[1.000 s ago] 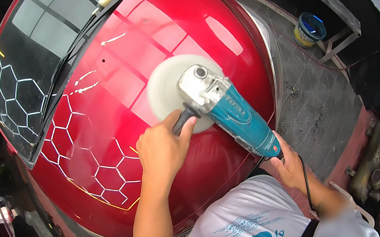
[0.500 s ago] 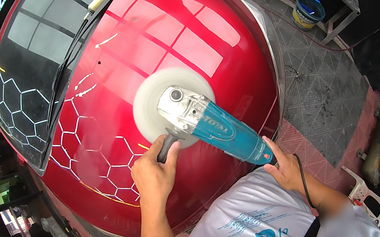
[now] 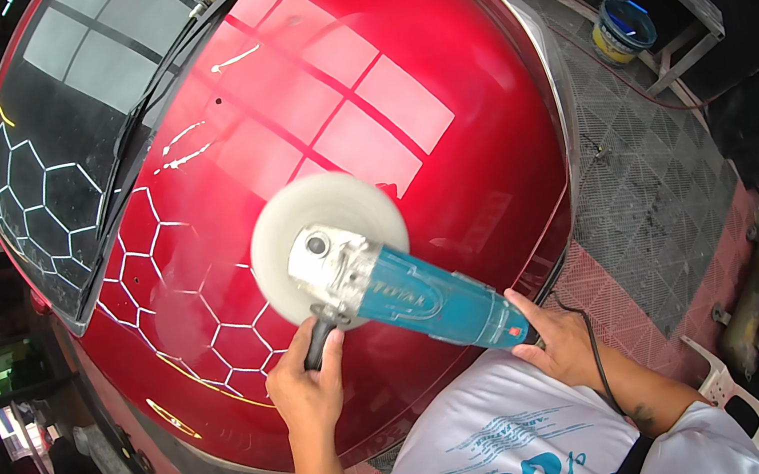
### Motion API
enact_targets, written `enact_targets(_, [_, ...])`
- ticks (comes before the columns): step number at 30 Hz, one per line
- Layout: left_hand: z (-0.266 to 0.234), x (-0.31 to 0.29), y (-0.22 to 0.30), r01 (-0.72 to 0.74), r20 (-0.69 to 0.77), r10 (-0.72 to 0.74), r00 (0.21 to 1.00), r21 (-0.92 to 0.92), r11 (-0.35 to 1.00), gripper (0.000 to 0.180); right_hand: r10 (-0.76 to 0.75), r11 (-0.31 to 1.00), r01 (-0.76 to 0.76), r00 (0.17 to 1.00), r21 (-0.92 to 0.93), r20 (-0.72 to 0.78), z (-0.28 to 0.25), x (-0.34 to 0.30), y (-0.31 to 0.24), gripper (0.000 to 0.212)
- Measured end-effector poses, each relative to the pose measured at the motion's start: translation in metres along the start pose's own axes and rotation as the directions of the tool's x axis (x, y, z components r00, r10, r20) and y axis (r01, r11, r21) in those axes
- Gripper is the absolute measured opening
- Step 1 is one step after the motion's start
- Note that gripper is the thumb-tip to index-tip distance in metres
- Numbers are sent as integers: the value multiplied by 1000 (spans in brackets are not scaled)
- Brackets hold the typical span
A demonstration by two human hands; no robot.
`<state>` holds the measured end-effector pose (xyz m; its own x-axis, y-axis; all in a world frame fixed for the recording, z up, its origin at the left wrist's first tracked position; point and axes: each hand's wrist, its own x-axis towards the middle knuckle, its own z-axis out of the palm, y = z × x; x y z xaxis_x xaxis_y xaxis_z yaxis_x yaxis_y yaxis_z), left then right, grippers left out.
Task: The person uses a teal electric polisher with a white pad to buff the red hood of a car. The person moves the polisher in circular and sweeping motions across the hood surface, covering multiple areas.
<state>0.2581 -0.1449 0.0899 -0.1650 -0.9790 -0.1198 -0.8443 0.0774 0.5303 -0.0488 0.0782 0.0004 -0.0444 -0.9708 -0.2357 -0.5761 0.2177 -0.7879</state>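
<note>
On red car hood point(image 3: 318, 116): left hand point(image 3: 309, 386) wrapped round side handle, right hand point(image 3: 556, 343) gripping teal polisher point(image 3: 411, 297) body; best keeping foam pad point(image 3: 329, 236) flat, pressure even.

The polisher point(image 3: 400, 294) is lying on the car bonnet point(image 3: 359, 119), its round pad point(image 3: 329, 236) pressing flat on the panel at the 10 o'clock end of the tool. The left hand point(image 3: 309, 386) is gripping the side handle point(image 3: 317, 341) at 7 o'clock of the pad. The right hand point(image 3: 560, 337) is holding the tool's rear end at 4 o'clock. The windscreen point(image 3: 68, 140) is sitting at 11 o'clock of the pad, the wiper point(image 3: 130, 149) lying on it. A bucket point(image 3: 622, 27) is standing on the floor at 2 o'clock, well apart.
</note>
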Motion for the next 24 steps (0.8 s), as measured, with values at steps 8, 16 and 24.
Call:
enact_targets(8, [-16, 1, -101, -17, -190, -17, 982, -176, 984, 41, -114, 981, 138, 979, -140, 168, 8, 67, -54, 92])
enact_targets(16, [28, 97, 39, -216, -7, 216, 976, -37, 976, 43, 49, 997, -58, 984, -52, -170, -37, 46, 5, 94])
enact_targets(24, [50, 197, 174, -400, 228, 359, 905, 166, 901, 42, 320, 919, -249, 924, 305, -209, -83, 67, 24, 85])
